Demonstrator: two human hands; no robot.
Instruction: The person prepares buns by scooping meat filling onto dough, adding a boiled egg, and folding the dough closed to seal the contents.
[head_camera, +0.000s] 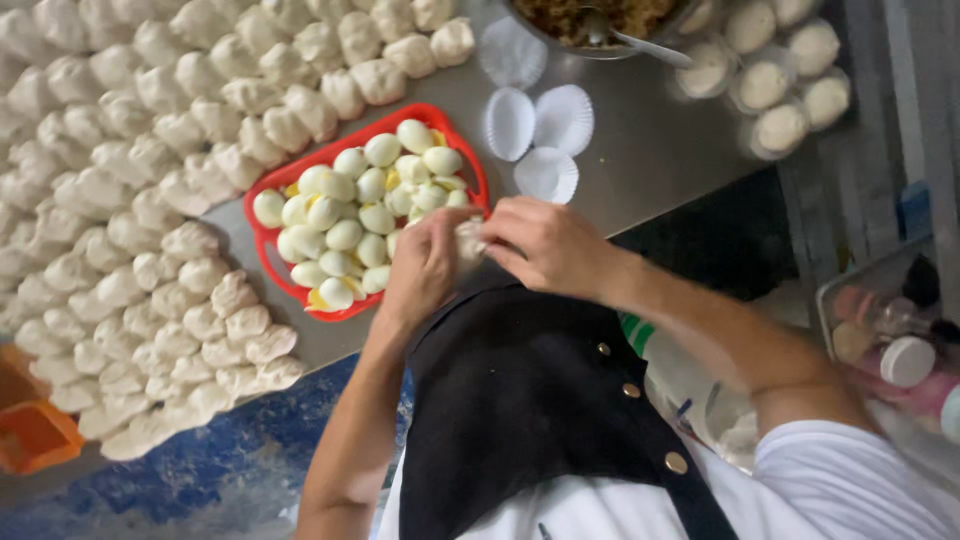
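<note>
Pinching a small lump of dough (470, 240) at mid-frame, both hands work it together: the left hand (425, 265) curls around it, the right hand (548, 245) nips its edge with the fingertips. It looks soft and sticky, probably light, so gentle grips at the rim seem best. The red basket (462, 135) of halved boiled eggs (350, 215) sits just beside, dough balls (150, 200) filling the left.

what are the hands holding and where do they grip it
Both the left hand and the right hand pinch one small dough piece between their fingertips, one at each side.
</note>
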